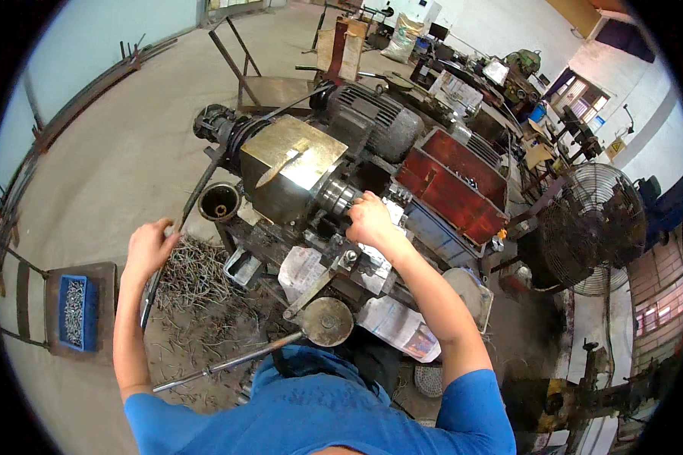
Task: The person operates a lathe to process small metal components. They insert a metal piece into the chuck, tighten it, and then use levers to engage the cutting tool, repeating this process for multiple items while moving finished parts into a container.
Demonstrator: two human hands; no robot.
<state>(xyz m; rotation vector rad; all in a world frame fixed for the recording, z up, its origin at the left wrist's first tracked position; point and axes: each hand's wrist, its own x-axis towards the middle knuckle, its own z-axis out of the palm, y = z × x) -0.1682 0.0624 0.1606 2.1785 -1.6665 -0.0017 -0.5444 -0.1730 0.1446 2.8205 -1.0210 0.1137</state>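
Note:
My left hand is out to the left with its fingers curled at a long dark lever, which slopes down from the machine. The thumb lies across the lever. My right hand reaches to the round metal chuck of a lathe-like machine, fingers pinched together just beside it. Whatever lies between those fingertips is too small or hidden. A brass-coloured cover tops the headstock, and a flat pointed piece rests on it. Below my right hand is the greasy tool slide.
Metal shavings heap on the floor at left. A blue bin of small metal parts sits on a low stand. Beyond the chuck are a motor and a red tray. A caged fan stands at right; a steel bar crosses near my lap.

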